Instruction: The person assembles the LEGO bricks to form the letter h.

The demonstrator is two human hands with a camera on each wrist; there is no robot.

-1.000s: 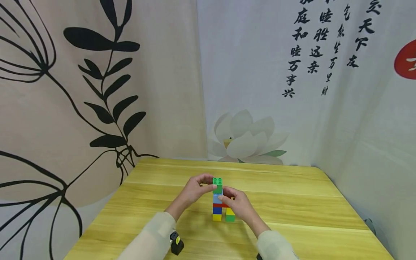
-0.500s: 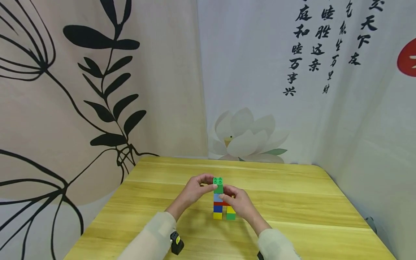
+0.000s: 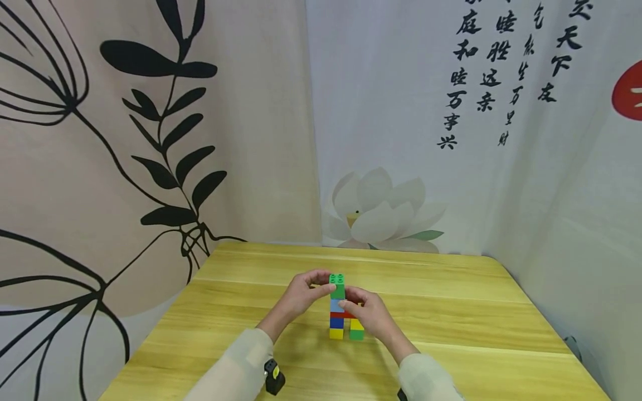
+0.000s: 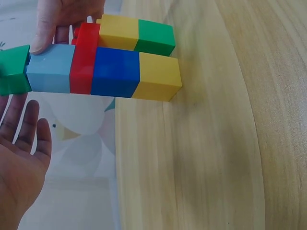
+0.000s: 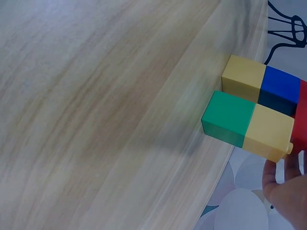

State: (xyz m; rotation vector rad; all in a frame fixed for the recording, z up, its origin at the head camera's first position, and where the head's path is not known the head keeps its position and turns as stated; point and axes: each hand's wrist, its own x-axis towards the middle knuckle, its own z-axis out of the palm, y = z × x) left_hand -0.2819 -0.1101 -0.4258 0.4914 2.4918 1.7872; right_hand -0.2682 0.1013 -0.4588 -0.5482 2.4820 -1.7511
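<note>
A small tower of toy building bricks stands on the wooden table (image 3: 426, 312). Its front column runs upward from a yellow brick (image 3: 336, 333) through a blue brick (image 3: 336, 323) and a red brick (image 3: 337, 315) to a light blue brick (image 3: 335, 306). At the top, my left hand (image 3: 300, 296) pinches a green brick (image 3: 339, 290), which sits slightly tilted against the light blue one in the left wrist view. My right hand (image 3: 375, 317) grips the light blue brick, its thumb on the side. Beneath the red brick's right end stand a yellow brick (image 5: 268, 132) and a green brick (image 5: 229, 117).
Behind the table hangs a pale curtain (image 3: 261, 139) printed with plants, a lotus and writing. A dark wrist device (image 3: 273, 377) sits at the left sleeve. The table's far edge lies a little beyond the tower.
</note>
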